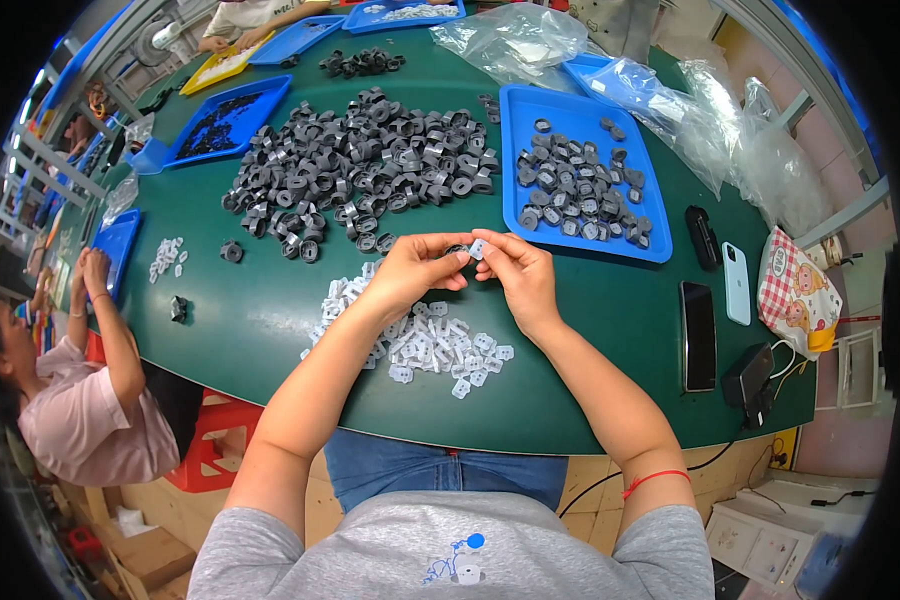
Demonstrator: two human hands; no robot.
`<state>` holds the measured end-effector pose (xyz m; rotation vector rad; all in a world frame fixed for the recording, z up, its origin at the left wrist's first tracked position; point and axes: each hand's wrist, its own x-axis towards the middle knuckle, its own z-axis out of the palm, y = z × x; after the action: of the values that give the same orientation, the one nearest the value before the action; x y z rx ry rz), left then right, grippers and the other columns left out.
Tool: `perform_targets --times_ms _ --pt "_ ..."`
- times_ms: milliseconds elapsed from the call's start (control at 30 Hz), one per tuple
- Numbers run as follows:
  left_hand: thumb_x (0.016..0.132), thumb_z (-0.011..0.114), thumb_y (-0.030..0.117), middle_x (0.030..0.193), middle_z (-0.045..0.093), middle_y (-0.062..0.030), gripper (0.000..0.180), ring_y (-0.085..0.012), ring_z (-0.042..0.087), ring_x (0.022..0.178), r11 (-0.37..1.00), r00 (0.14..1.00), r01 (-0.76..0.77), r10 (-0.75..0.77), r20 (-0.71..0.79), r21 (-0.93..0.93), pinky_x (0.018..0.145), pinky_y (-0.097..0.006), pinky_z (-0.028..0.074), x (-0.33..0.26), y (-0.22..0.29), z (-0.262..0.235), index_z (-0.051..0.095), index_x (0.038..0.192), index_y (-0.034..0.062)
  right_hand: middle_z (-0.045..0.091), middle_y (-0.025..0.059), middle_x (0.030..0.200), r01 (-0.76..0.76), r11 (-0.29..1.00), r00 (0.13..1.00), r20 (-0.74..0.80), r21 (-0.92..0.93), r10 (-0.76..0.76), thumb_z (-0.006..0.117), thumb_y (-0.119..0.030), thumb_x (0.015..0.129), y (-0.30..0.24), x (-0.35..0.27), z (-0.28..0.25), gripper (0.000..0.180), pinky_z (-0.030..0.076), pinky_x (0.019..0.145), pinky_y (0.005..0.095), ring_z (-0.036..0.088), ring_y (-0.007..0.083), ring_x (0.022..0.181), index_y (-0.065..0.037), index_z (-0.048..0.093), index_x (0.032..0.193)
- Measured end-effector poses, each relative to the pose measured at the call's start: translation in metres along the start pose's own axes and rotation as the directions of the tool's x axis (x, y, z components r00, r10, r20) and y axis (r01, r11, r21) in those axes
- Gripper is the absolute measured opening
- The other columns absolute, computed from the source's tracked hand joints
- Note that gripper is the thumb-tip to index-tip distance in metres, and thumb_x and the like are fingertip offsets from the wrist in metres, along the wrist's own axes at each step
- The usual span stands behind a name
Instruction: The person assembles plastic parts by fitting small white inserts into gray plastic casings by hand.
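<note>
Now, left fingers (440, 266) grip a mostly hidden dark ring (457, 249), right fingers (502, 258) a white piece (477, 250).

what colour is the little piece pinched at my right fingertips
The little piece is white; it shows best in the head view.

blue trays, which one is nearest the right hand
The blue tray of grey parts, just beyond the right hand; the others lie farther off.

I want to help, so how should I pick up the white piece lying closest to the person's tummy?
Pinch the small white piece by two opposite outer edges, probably from above on the person's side: it looks flat and squarish, and the rest of the white pile crowds its far side.
</note>
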<state>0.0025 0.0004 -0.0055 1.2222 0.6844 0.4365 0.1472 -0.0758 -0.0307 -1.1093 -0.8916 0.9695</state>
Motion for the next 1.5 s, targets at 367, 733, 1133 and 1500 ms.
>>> perform_targets --times_ms 367,733,1133,1500 --pt "0.083 0.048 0.004 0.088 0.06 -0.009 0.035 -0.0114 0.061 0.071 0.998 1.0 0.0 0.001 0.01 -0.06 0.068 -0.02 0.051 0.0008 -0.0029 -0.0025 0.047 0.117 -0.0041 0.06 0.0044 0.082 -0.044 0.999 0.999 -0.011 0.013 0.044 0.055 -0.008 0.083 -0.0013 -0.0001 0.0005 0.02 0.047 0.062 0.0205 0.055 0.0073 0.067 0.003 0.058 0.1" --pt "0.079 0.041 -0.006 0.104 0.055 -0.0143 0.045 -0.0152 0.059 0.088 0.995 0.999 -0.049 0.049 -0.01 -0.087 0.08 -0.021 0.048 -0.0003 0.0006 -0.0002 0.037 0.124 -0.0066 0.059 0.0041 0.088 0.125 0.992 0.992 0.024 0.017 -0.126 0.053 0.003 0.081 0.0032 0.002 0.0003 0.009 0.048 0.067 0.0224 0.056 0.0094 0.077 0.002 0.058 0.089" --pt "0.08 0.042 -0.007 0.103 0.056 -0.0128 0.045 -0.0138 0.059 0.087 0.995 0.997 -0.068 0.065 -0.043 -0.071 0.079 -0.021 0.047 -0.0021 0.0019 0.0029 0.038 0.125 -0.0044 0.059 0.0071 0.087 0.036 0.996 0.999 0.027 0.081 -0.039 0.056 0.002 0.079 0.0008 -0.0001 -0.0015 0.011 0.046 0.072 0.0204 0.056 0.0092 0.078 0.004 0.056 0.09" --pt "0.083 0.044 -0.005 0.104 0.056 -0.0127 0.04 -0.0141 0.059 0.084 0.996 0.995 -0.07 0.067 -0.075 -0.047 0.076 -0.021 0.049 -0.0005 0.0042 0.0033 0.04 0.123 -0.0047 0.057 0.0071 0.089 0.017 0.992 1.0 -0.012 0.128 -0.015 0.058 0.003 0.078 -0.0019 0.0011 0.0014 0.023 0.046 0.074 0.0205 0.056 0.0097 0.081 0.005 0.053 0.101"
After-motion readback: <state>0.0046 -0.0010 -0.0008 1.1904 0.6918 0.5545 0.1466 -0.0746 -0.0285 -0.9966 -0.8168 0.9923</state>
